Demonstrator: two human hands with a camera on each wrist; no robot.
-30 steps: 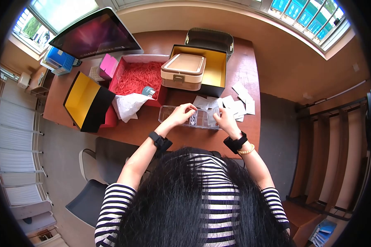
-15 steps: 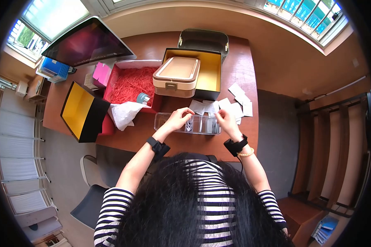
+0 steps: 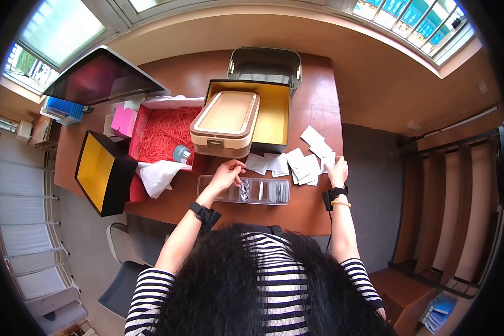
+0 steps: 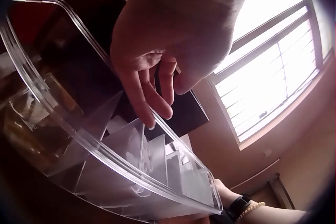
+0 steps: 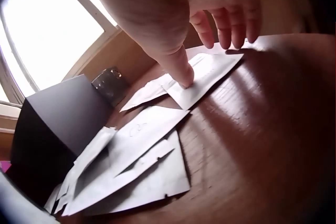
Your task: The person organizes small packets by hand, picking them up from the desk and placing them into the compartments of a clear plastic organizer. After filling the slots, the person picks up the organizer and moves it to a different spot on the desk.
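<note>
My left hand (image 3: 227, 175) hovers with loosely bent fingers at the back rim of a clear divided box (image 3: 235, 202); in the left wrist view its fingertips come right to that rim. A coiled white cable (image 3: 244, 191) sits in one compartment, and upright flat packets (image 3: 278, 192) fill the right end. My right hand (image 3: 337, 171) is over the rightmost of several flat white packets (image 3: 299, 166). In the right wrist view its thumb touches the top of one white packet (image 5: 209, 79), while the other fingers extend spread past the packet's far edge.
Behind stand a beige lidded container (image 3: 229, 112), a black box with yellow lining (image 3: 274, 117) and a dark transparent bin (image 3: 263, 56). Leftward are a red box of shredded paper (image 3: 162, 131), white tissue (image 3: 158, 178), another black-yellow box (image 3: 95, 165) and a monitor (image 3: 106, 78).
My right hand has left the clear box, moving right to the far white packet. The small clear packet it held now seems to be in the box. The left hand stays by the rim.
</note>
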